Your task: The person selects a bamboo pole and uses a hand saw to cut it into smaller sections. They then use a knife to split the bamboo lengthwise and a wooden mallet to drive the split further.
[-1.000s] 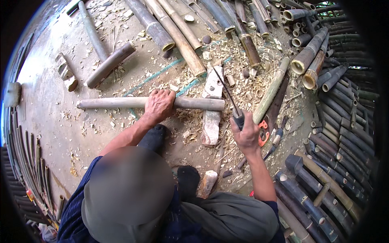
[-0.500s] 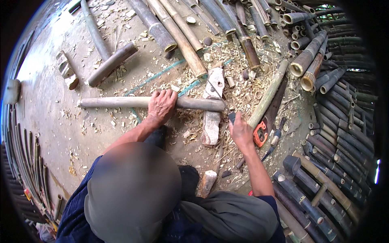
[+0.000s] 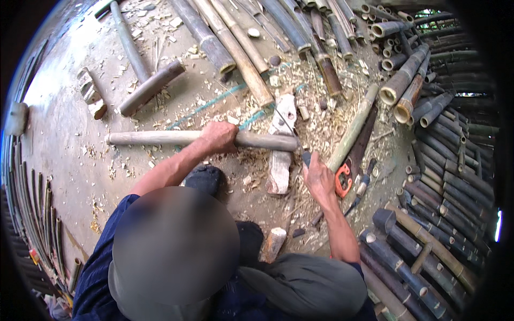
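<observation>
My left hand grips a pale bamboo pole that lies crosswise on the ground. The pole's right end rests on a pale wooden block. My right hand is closed on the dark handle of a knife. Its thin blade points up and left, over the block and the pole's right end. Whether the blade touches the pole I cannot tell.
A saw with an orange handle lies just right of my right hand, beside a green bamboo pole. Several bamboo poles lie at the top, and dark ones are stacked on the right. Chips and shavings cover the ground; a short log lies near my leg.
My right hand has shifted slightly left with the knife, bringing the blade closer to the pole's right end. My left hand keeps its grip on the pole.
</observation>
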Available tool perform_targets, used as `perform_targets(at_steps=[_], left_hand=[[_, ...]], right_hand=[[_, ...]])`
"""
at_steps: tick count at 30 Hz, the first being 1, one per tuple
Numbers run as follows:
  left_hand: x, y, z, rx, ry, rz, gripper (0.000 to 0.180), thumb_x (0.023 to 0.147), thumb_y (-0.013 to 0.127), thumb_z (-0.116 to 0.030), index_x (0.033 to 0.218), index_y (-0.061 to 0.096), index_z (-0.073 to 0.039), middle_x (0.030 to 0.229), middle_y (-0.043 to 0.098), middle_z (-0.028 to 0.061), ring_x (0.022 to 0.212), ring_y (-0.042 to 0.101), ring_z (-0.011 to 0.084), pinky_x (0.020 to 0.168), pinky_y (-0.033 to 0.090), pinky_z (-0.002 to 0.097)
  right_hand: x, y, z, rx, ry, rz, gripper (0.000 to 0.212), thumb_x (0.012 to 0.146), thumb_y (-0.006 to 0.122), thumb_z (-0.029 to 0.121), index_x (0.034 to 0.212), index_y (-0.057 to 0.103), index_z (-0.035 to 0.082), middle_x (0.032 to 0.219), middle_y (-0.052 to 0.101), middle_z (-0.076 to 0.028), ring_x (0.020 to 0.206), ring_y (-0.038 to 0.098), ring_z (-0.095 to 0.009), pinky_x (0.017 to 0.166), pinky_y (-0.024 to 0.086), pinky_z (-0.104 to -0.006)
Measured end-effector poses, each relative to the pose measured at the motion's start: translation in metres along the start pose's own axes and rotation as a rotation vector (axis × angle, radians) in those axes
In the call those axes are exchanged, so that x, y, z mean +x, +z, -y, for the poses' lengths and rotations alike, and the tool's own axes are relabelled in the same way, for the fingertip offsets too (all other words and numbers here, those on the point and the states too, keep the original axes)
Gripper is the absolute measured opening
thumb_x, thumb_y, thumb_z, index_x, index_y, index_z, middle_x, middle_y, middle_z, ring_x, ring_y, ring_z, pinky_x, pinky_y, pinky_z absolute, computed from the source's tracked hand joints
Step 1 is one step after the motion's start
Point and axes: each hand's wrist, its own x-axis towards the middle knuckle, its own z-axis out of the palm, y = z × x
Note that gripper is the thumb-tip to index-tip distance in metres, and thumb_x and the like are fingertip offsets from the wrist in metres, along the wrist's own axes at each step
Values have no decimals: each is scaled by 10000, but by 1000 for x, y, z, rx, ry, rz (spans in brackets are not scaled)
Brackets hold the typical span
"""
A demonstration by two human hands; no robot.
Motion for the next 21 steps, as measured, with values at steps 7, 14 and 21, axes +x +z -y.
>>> perform_targets(at_steps=[7,14,21], left_hand=[[-6,8,9,54,-23,-74,260,710,762,-247,855,689,-43,823,719,190,831,734,367,736,577,492],[-5,37,-5,186,-2,-426,221,835,680,-198,1003,596,-80,933,672,115,911,706,290,837,509,427],[-24,49,-8,319,21,-597,104,930,570,-156,1008,588,-90,919,604,59,882,639,218,763,456,392]], right_hand=[[-21,-49,48,212,-422,-475,269,1009,663,185,1131,520,-9,815,669,-174,640,713,-328,531,585,-428],[0,-1,-31,-145,-58,-122,283,1001,658,187,1121,511,-22,815,666,-230,715,725,-377,606,577,-460],[-27,-45,37,243,-279,-397,267,979,688,149,1101,519,-17,844,680,-237,705,727,-369,599,573,-454]])
